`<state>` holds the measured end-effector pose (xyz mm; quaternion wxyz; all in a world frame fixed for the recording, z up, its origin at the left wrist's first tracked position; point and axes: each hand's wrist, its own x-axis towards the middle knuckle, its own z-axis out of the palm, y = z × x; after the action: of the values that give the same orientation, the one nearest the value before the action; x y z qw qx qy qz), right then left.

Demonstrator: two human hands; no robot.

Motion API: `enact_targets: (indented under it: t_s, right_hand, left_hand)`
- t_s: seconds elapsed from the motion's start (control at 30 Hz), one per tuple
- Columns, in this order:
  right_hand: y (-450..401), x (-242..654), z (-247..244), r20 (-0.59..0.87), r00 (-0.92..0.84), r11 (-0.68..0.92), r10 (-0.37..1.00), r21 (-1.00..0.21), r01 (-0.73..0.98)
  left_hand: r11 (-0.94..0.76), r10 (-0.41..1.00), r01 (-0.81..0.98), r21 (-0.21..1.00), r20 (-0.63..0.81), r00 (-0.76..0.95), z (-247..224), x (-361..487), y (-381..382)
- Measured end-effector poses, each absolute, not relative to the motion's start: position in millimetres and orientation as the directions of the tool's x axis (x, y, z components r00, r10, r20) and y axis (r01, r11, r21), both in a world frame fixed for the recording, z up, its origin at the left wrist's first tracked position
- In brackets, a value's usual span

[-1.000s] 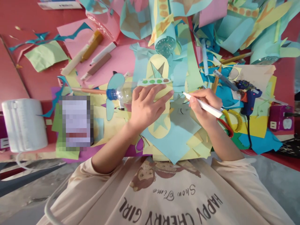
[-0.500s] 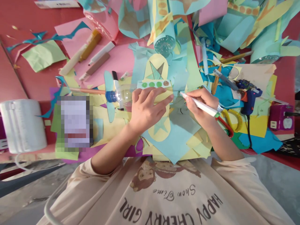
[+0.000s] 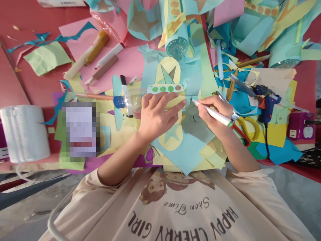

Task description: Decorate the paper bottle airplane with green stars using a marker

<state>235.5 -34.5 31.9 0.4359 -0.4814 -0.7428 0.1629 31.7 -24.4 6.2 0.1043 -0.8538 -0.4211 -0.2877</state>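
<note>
Near the table's (image 3: 15, 73) front edge, a marker (image 3: 216, 114) is pinched by the right hand (image 3: 217, 108), a bottle (image 3: 135, 102) partly covered by the spread-fingered left hand (image 3: 158, 115).

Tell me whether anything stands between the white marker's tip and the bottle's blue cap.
Yes: the left hand, spread over the bottle, lies between the white marker in the right hand and the blue cap.

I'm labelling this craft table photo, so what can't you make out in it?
All in the head view:
Bottle: partly hidden under the left hand.
Phone: screen blurred into blocks.
Scissors: blades partly hidden by the right hand.
White box: cut off by the top edge.
Pen: tip too small to tell whether it touches the blue paper.
</note>
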Motion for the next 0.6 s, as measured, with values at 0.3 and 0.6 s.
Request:
enact_targets:
  t_s: [0.3,0.6]
  right_hand:
    - [-34.5,234.5,33.8,0.507,-0.183,0.509,0.842,-0.636,0.581]
    - [-34.2,234.2,32.0,0.522,-0.209,0.539,0.827,-0.629,0.56]
  left_hand:
    - [-0.643,0.664,0.756,0.121,0.581,0.471,5.6,31.2,-23.9]
    - [-0.651,0.661,0.749,0.125,0.578,0.479,6.8,30.8,-22.6]
